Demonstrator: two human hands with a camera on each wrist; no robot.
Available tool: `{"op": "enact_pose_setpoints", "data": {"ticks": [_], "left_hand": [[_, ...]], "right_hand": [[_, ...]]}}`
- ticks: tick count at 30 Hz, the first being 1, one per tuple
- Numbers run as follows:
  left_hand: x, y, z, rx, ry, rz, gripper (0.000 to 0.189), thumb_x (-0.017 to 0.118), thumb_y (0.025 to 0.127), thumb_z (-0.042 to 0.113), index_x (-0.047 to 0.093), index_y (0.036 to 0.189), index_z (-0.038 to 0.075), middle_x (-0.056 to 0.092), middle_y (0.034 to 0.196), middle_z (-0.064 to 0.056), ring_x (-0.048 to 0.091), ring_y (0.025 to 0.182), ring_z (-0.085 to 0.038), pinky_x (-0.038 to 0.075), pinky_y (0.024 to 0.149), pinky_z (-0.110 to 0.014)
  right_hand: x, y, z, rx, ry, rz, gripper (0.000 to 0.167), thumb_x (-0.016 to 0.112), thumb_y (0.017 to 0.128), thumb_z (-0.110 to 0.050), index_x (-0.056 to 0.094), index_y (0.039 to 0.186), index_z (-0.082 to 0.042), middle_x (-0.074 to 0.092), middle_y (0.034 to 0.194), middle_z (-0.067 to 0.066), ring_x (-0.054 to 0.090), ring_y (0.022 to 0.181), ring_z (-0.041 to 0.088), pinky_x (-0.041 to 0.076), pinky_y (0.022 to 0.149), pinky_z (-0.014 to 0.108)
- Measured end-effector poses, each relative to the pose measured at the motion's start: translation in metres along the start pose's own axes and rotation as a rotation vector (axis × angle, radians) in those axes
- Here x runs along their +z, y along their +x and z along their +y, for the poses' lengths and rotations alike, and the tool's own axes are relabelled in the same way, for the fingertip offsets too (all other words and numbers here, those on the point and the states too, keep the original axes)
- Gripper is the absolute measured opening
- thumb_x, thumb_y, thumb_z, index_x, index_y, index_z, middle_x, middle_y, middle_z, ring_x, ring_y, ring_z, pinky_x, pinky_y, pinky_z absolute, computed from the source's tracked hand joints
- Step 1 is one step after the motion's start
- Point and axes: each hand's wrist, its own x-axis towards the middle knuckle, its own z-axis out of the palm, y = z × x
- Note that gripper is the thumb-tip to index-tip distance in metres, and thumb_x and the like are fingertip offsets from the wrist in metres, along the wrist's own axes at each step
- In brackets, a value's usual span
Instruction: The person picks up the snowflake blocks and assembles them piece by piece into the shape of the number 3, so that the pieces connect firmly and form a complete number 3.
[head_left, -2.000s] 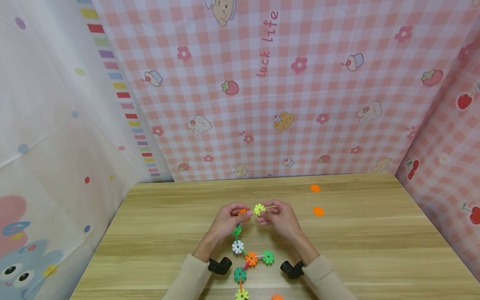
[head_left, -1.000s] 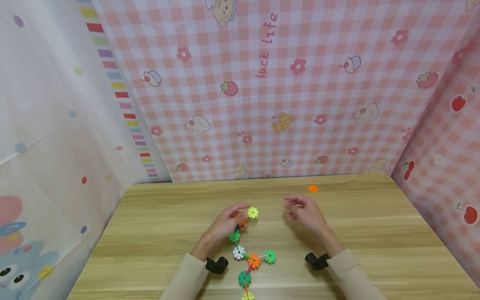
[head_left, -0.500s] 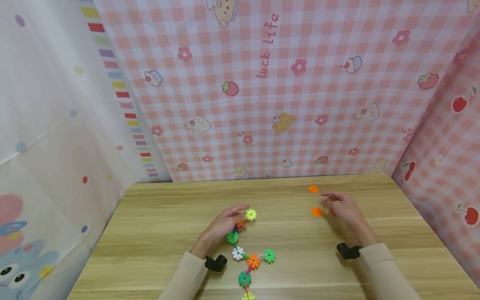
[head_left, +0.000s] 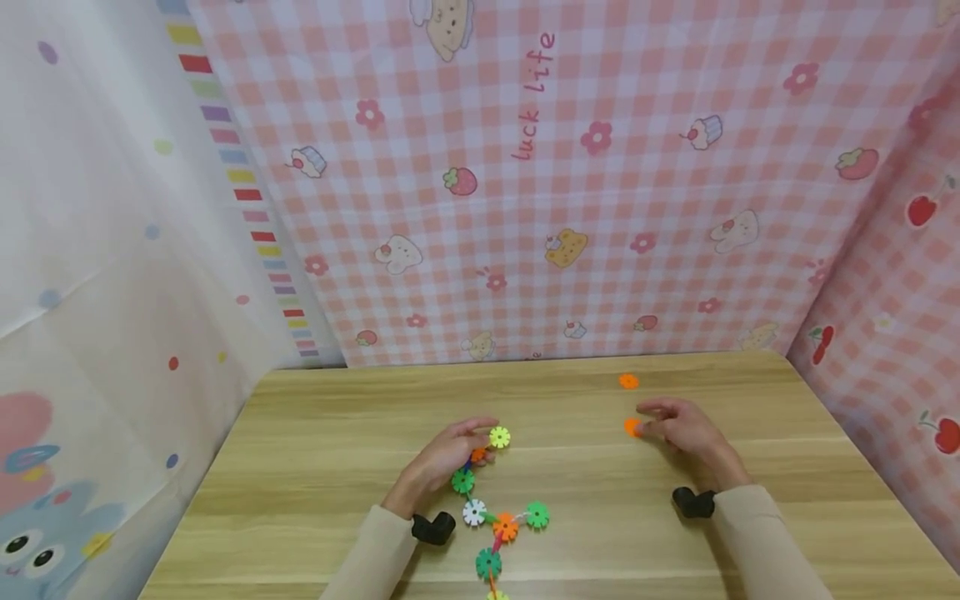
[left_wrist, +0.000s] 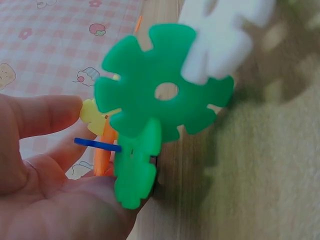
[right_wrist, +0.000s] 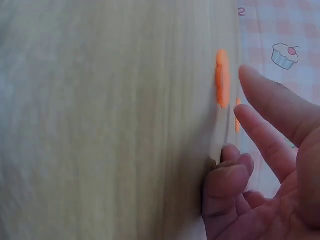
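In the head view my left hand [head_left: 452, 455] holds the upper end of a chain of slotted snowflake discs, with its orange disc [head_left: 477, 455] partly hidden by the fingers. At this end a yellow disc [head_left: 499, 437] sticks out beyond the fingertips. Below the hand the chain includes a green disc [head_left: 463, 481], a white disc [head_left: 474, 512] and an orange disc [head_left: 506, 527]. A blue disc [left_wrist: 97, 144] stands edge-on beside the left palm. My right hand [head_left: 685, 429] is beside a loose orange disc [head_left: 632, 427]; in the right wrist view its thumb and fingers are apart, with nothing between them.
Another loose orange disc [head_left: 628, 381] lies near the back edge of the wooden table [head_left: 337, 433]. The chain branches to a bright green disc [head_left: 537, 515] and runs down through a dark green disc [head_left: 488, 563] past the frame's bottom. A checked cloth [head_left: 480, 225] hangs behind.
My right hand let go of the yellow disc and moved right, then came down beside the nearer loose orange disc. The left hand kept hold of the chain and sank slightly.
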Motion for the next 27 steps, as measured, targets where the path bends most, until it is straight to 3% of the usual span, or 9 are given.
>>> {"op": "enact_pose_setpoints", "data": {"ticks": [2, 5, 8, 10, 15, 20, 27], "left_hand": [[-0.001, 0.0, -0.001, -0.008, 0.001, -0.003, 0.043, 0.046, 0.103, 0.013, 0.047, 0.145, 0.004, 0.061, 0.121, -0.015, 0.063, 0.092, -0.019, 0.054, 0.083, -0.03], [-0.001, 0.001, -0.001, -0.014, 0.0, -0.009, 0.043, 0.045, 0.103, 0.013, 0.046, 0.146, 0.005, 0.061, 0.12, -0.014, 0.063, 0.094, -0.02, 0.054, 0.084, -0.029], [-0.002, 0.001, -0.002, -0.01, 0.0, -0.012, 0.043, 0.045, 0.104, 0.013, 0.046, 0.146, 0.005, 0.062, 0.118, -0.015, 0.063, 0.093, -0.02, 0.053, 0.083, -0.028], [-0.001, 0.0, -0.002, -0.007, -0.003, -0.012, 0.043, 0.045, 0.103, 0.013, 0.046, 0.146, 0.004, 0.062, 0.118, -0.015, 0.063, 0.092, -0.02, 0.053, 0.082, -0.028], [0.001, -0.002, -0.002, -0.013, -0.011, -0.003, 0.043, 0.046, 0.103, 0.012, 0.047, 0.145, 0.004, 0.061, 0.12, -0.015, 0.063, 0.092, -0.019, 0.054, 0.083, -0.028], [0.002, -0.004, -0.001, -0.01, -0.001, 0.013, 0.042, 0.045, 0.103, 0.012, 0.047, 0.145, 0.005, 0.063, 0.113, -0.015, 0.062, 0.09, -0.019, 0.053, 0.081, -0.028], [0.002, -0.004, 0.0, 0.028, 0.031, 0.024, 0.041, 0.046, 0.104, 0.013, 0.05, 0.144, 0.005, 0.063, 0.11, -0.017, 0.062, 0.094, -0.022, 0.054, 0.086, -0.033]], "right_hand": [[0.002, 0.0, -0.001, 0.01, -0.033, 0.002, 0.048, 0.074, 0.09, -0.02, 0.06, 0.131, 0.001, 0.062, 0.117, 0.024, 0.045, 0.061, 0.014, 0.041, 0.055, 0.026], [0.005, -0.001, -0.002, 0.02, -0.091, 0.009, 0.047, 0.076, 0.089, -0.025, 0.064, 0.128, -0.003, 0.055, 0.127, 0.028, 0.054, 0.088, 0.026, 0.046, 0.072, 0.036], [0.006, -0.002, -0.002, 0.014, -0.13, 0.023, 0.044, 0.076, 0.088, -0.026, 0.066, 0.125, -0.004, 0.048, 0.138, 0.029, 0.047, 0.117, 0.039, 0.043, 0.09, 0.052], [0.006, -0.001, -0.002, 0.012, -0.139, 0.027, 0.041, 0.076, 0.088, -0.024, 0.068, 0.123, -0.005, 0.047, 0.139, 0.031, 0.044, 0.122, 0.044, 0.04, 0.095, 0.059], [0.009, -0.001, -0.001, 0.015, -0.149, 0.054, 0.032, 0.076, 0.088, -0.018, 0.07, 0.117, -0.005, 0.051, 0.137, 0.029, 0.047, 0.12, 0.044, 0.038, 0.097, 0.061], [0.01, -0.002, -0.002, -0.006, -0.187, 0.07, 0.029, 0.077, 0.086, -0.017, 0.07, 0.111, -0.003, 0.056, 0.126, 0.03, 0.051, 0.113, 0.043, 0.042, 0.092, 0.058], [0.017, -0.003, -0.006, -0.032, -0.151, 0.13, 0.022, 0.073, 0.086, -0.008, 0.063, 0.102, 0.004, 0.061, 0.086, 0.011, 0.055, 0.078, 0.023, 0.044, 0.068, 0.033]]}}
